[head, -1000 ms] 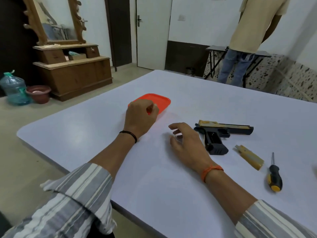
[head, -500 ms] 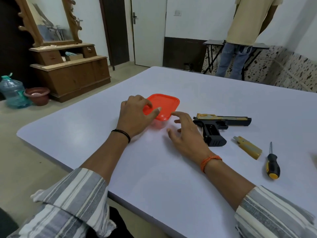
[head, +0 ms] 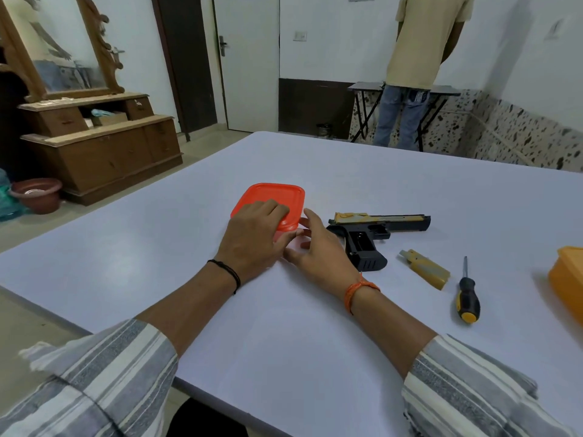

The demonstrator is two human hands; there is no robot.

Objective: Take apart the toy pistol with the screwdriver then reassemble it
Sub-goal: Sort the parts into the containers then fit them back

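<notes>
A black and gold toy pistol (head: 378, 227) lies on its side on the white table (head: 284, 335), muzzle pointing right. Its yellow magazine (head: 426, 269) lies loose to the right of the grip. Further right lies a black and yellow screwdriver (head: 467, 298), tip pointing away from me. My left hand (head: 252, 238) grips a small container with a red lid (head: 274, 193), fingers over the lid and thumb along its near side. My right hand (head: 318, 250) is just left of the pistol, its loosely spread fingertips touching the container's right corner.
An orange box (head: 568, 279) pokes in at the right edge of the table. A person (head: 422, 58) stands with their back to me at a folding table by the far wall. A wooden dresser (head: 101, 146) with a mirror stands on the left.
My left hand has dragged the red-lidded container to the right, closer to the pistol. My right hand has moved up to meet it and now touches its corner.
</notes>
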